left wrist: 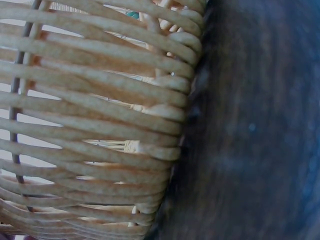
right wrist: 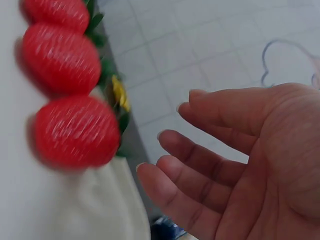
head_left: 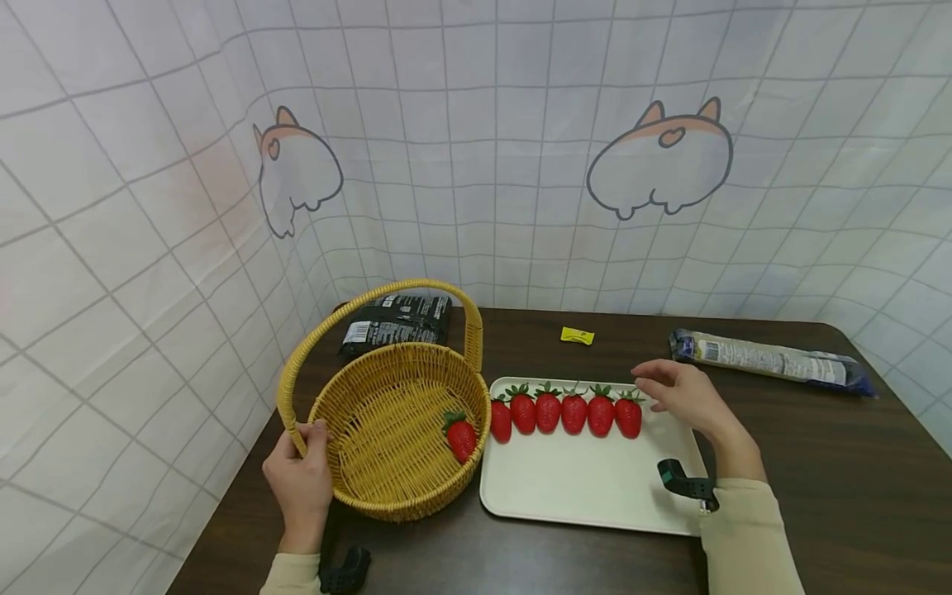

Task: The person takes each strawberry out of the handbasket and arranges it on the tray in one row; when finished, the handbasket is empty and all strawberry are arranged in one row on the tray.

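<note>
My left hand (head_left: 301, 479) grips the yellow wicker basket (head_left: 405, 506) at the foot of its handle, on the left side. Inside the basket, toward its right wall, lies a red strawberry (head_left: 461, 438). Several more strawberries stand in a row along the far edge of the white tray (head_left: 573, 487), leaves pointing away from me. My right hand (head_left: 687, 401) hovers over the tray's far right corner, just right of the end strawberry (head_left: 628, 417). In the right wrist view its fingers are loosely bent, apart from the strawberries and holding nothing. The left wrist view shows only basket weave (left wrist: 90, 105) and dark table.
Behind the basket lies a black packet (head_left: 402, 322). A small yellow wrapper (head_left: 577, 335) is beyond the tray, and a long blue-and-clear package (head_left: 773, 361) lies at the back right. A white grid-patterned curtain (head_left: 483, 165) surrounds the dark table (head_left: 833, 479).
</note>
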The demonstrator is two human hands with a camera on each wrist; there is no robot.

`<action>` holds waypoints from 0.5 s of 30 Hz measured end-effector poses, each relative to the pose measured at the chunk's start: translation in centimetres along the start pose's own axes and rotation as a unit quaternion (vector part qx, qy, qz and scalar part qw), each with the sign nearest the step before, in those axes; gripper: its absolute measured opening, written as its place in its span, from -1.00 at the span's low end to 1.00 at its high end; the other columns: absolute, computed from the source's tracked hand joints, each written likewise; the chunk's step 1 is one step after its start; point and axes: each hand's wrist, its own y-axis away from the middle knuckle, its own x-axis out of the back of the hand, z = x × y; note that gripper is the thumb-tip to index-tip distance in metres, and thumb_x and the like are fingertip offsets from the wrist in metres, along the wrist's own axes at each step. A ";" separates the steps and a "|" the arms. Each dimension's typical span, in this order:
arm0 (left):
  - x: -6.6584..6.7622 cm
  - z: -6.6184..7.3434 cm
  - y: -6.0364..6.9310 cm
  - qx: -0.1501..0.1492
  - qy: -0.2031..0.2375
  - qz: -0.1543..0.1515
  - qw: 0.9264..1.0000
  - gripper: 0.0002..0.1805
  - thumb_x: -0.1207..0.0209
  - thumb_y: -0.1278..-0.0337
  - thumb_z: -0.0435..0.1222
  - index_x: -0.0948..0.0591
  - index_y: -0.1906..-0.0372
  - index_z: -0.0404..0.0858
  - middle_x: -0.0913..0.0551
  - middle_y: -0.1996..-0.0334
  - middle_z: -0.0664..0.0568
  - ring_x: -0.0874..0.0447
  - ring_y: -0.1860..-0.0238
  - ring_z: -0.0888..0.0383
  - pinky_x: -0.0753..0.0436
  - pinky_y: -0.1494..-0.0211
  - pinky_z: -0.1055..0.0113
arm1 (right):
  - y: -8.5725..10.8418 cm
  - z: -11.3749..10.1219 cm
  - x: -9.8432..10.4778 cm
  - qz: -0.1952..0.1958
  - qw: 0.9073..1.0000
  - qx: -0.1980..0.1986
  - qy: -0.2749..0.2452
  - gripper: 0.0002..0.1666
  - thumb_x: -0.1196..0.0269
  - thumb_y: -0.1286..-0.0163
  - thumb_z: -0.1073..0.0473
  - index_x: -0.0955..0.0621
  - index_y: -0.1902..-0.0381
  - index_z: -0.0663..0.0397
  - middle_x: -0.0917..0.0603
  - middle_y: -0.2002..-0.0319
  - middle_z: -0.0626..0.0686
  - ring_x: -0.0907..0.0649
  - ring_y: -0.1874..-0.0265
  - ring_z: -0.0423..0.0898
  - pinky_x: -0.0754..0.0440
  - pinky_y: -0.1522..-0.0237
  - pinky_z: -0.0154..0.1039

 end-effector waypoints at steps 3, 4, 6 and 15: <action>0.0 0.0 0.0 0.001 0.001 -0.002 1.000 -0.73 -0.22 -0.26 -0.38 -0.61 0.57 -0.40 -0.58 0.65 0.30 -0.21 0.81 0.29 -0.22 0.74 0.43 | 0.2 -1.4 -0.1 0.004 1.000 0.028 -0.005 -0.52 -0.14 -0.49 -0.01 -0.53 -0.18 0.19 -0.60 -0.07 0.28 -0.69 0.17 0.14 -0.66 0.13 0.01; 0.0 0.0 0.0 0.000 0.002 -0.002 1.000 -0.73 -0.22 -0.26 -0.38 -0.61 0.57 -0.40 -0.58 0.65 0.30 -0.21 0.80 0.30 -0.21 0.74 0.43 | 0.2 -1.9 -0.1 0.004 0.999 0.036 -0.006 -0.54 -0.15 -0.48 -0.01 -0.54 -0.17 0.18 -0.61 -0.07 0.27 -0.69 0.17 0.14 -0.66 0.14 0.00; 0.0 -0.1 0.1 0.000 0.004 -0.001 1.000 -0.73 -0.22 -0.25 -0.39 -0.61 0.56 -0.41 -0.58 0.65 0.31 -0.22 0.80 0.30 -0.21 0.74 0.43 | 0.2 -3.0 -0.5 -0.002 0.999 0.051 -0.018 -0.57 -0.16 -0.48 0.01 -0.55 -0.16 0.16 -0.60 -0.08 0.25 -0.69 0.16 0.15 -0.66 0.13 0.00; 0.0 -0.4 0.0 -0.006 0.020 -0.012 1.000 -0.78 -0.21 -0.23 -0.49 -0.61 0.55 -0.41 -0.62 0.64 0.16 -0.20 0.82 0.28 -0.19 0.74 0.41 | -0.8 -8.7 -5.1 -0.059 0.987 0.114 -0.094 -0.70 -0.23 -0.42 0.10 -0.62 -0.06 0.04 -0.65 -0.02 0.13 -0.68 0.12 0.11 -0.63 0.02 -0.01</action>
